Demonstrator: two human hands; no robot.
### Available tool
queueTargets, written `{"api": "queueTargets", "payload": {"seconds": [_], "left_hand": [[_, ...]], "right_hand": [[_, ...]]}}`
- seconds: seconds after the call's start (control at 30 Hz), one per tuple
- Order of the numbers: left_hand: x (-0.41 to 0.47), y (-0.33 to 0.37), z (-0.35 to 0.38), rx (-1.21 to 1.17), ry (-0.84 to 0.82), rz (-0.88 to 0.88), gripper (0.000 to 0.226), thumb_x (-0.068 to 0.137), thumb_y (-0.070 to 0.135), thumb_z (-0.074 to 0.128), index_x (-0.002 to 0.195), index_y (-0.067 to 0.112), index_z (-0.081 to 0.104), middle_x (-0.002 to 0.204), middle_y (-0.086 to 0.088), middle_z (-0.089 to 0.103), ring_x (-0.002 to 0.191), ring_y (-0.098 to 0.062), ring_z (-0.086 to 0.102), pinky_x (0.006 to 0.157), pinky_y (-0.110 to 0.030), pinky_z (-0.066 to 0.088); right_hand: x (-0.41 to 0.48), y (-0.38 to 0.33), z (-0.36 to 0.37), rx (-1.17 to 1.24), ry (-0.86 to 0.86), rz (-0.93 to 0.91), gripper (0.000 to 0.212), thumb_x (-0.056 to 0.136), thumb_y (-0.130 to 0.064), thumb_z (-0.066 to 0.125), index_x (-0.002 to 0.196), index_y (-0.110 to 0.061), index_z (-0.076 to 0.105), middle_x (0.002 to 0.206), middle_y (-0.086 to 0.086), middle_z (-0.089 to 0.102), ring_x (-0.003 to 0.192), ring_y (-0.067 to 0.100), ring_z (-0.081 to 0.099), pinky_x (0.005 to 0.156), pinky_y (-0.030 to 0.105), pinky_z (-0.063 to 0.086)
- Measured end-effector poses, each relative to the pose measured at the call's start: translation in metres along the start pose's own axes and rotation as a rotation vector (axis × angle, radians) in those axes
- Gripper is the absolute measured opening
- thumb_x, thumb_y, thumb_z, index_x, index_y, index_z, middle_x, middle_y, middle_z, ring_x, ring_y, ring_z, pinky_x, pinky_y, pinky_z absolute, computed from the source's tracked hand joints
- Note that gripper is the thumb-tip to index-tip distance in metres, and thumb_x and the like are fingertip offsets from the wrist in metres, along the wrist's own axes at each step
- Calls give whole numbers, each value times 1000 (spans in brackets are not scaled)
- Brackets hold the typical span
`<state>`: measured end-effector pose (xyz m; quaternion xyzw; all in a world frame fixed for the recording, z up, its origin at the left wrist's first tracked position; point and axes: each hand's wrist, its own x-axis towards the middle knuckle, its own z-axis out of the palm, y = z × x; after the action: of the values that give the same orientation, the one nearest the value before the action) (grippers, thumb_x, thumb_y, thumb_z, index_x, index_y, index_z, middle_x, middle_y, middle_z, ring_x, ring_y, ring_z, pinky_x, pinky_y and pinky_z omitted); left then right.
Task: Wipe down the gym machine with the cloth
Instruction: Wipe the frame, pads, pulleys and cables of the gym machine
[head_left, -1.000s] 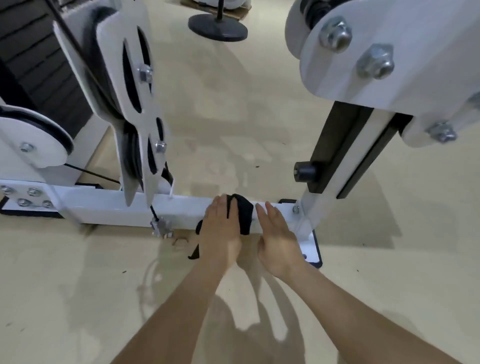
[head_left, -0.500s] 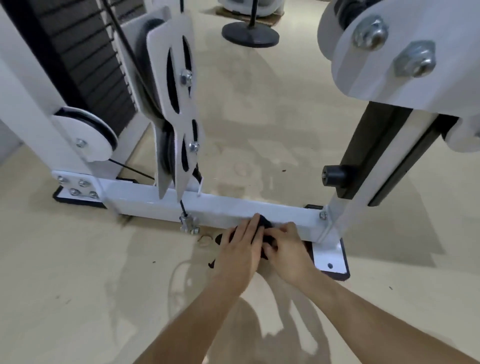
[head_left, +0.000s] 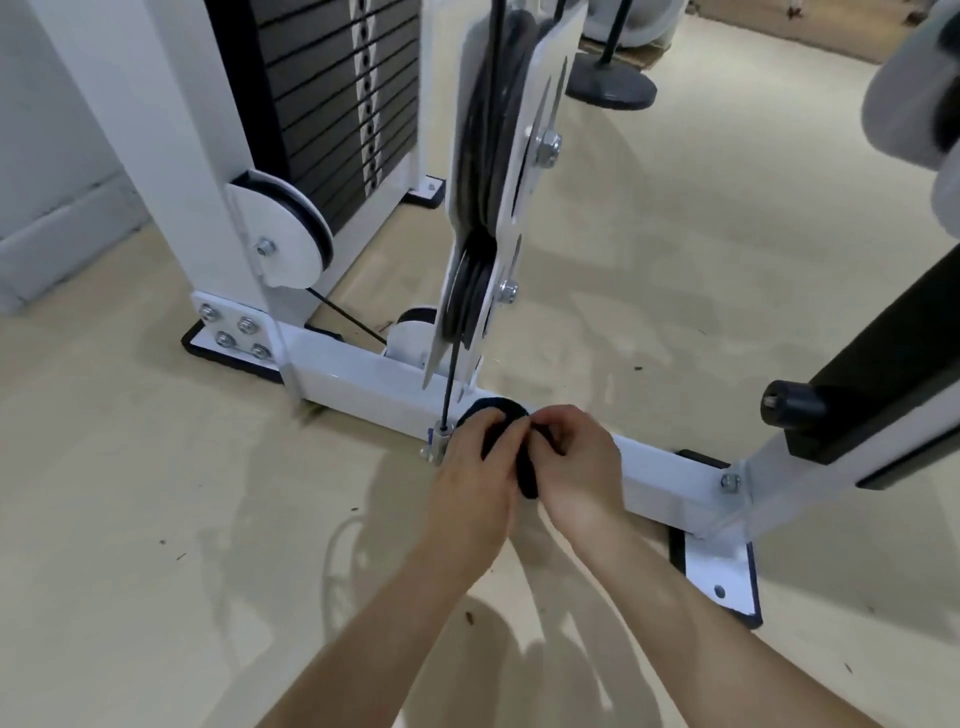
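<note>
A white gym machine stands on the floor, and its low base beam (head_left: 363, 382) runs from left to lower right. A black cloth (head_left: 501, 415) lies bunched on the beam just right of the cable anchor (head_left: 440, 434). My left hand (head_left: 475, 467) holds the cloth with its fingers curled over it. My right hand (head_left: 576, 457) pinches the cloth's right part with curled fingers. Both hands meet over the beam, and most of the cloth is hidden under them.
A pulley plate (head_left: 498, 208) with a black cable hangs right above the hands. The black weight stack (head_left: 337, 104) stands at the back left. A white upright with a black knob (head_left: 792, 405) rises at the right. A round black stand base (head_left: 613, 85) sits on the beige floor behind.
Both hands have gone from lying flat on the cloth to bunching and gripping it, and moved left along the beam toward the cable anchor. The view has shifted left.
</note>
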<state>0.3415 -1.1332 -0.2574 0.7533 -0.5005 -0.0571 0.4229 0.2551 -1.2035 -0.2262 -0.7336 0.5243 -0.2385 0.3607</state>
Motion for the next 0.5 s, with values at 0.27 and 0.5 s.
{"api": "queueTargets", "payload": {"seconds": [0.27, 0.5], "left_hand": [[4, -23, 26, 208, -163, -75, 55, 79, 7, 69, 132, 13, 57, 121, -11, 58, 96, -29, 64, 77, -36, 52], [-25, -61, -41, -171, -6, -534, 33, 78, 14, 64, 87, 46, 68, 82, 21, 69, 80, 0, 62, 67, -8, 41]], "right_hand": [[-12, 26, 12, -247, -88, -186, 39, 83, -27, 64, 121, -33, 61, 120, 10, 55, 102, 24, 54, 91, 34, 46], [-43, -2, 42, -26, -332, -157, 36, 82, -9, 62, 114, -27, 65, 105, -10, 65, 98, 12, 61, 88, 30, 51]]}}
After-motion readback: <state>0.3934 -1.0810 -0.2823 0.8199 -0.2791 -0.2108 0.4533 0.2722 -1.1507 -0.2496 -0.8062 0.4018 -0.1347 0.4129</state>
